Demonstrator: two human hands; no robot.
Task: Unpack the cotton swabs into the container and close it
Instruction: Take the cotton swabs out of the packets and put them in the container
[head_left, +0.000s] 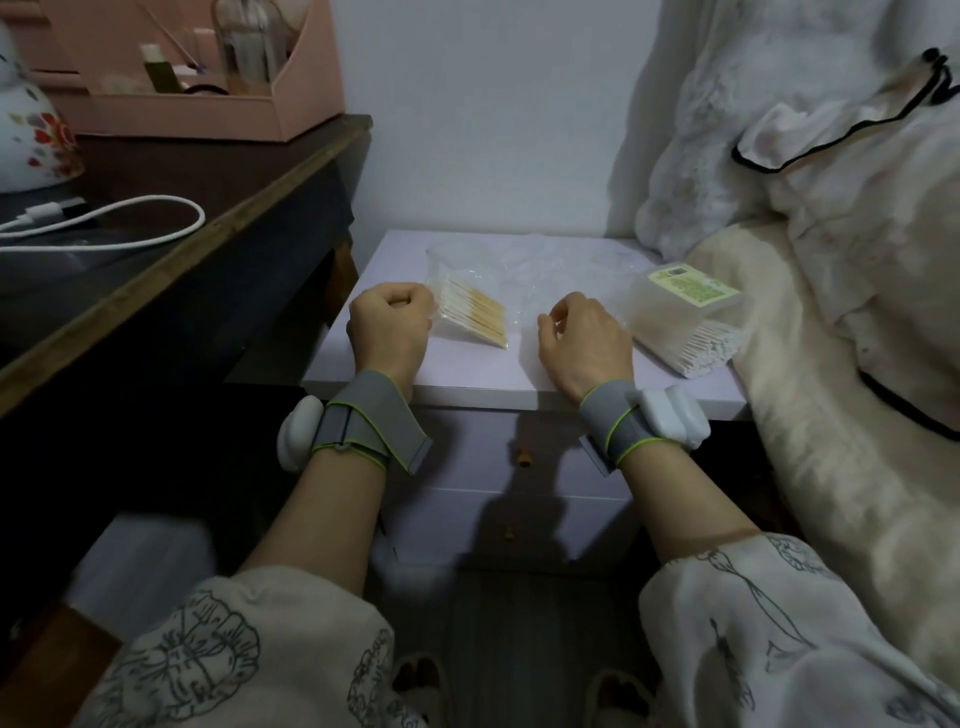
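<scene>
Two bare hands are resting on the pale lilac nightstand top (467, 374). Our left hand (389, 325) is curled in a fist at the edge of the crinkly clear plastic bag of wooden-stemmed cotton swabs (472, 317); whether it is pinching the film we cannot tell. Our right hand (584, 340) is lying loosely curled, holding nothing. We are judging the bag light, limp and slippery, best taken at its loose film. Its swabs are lying flat, their long axes running from far-left to near-right. The translucent rectangular plastic container with a green label (685, 312) is sitting at the right, lid on, beside cream bedding (831, 415).
</scene>
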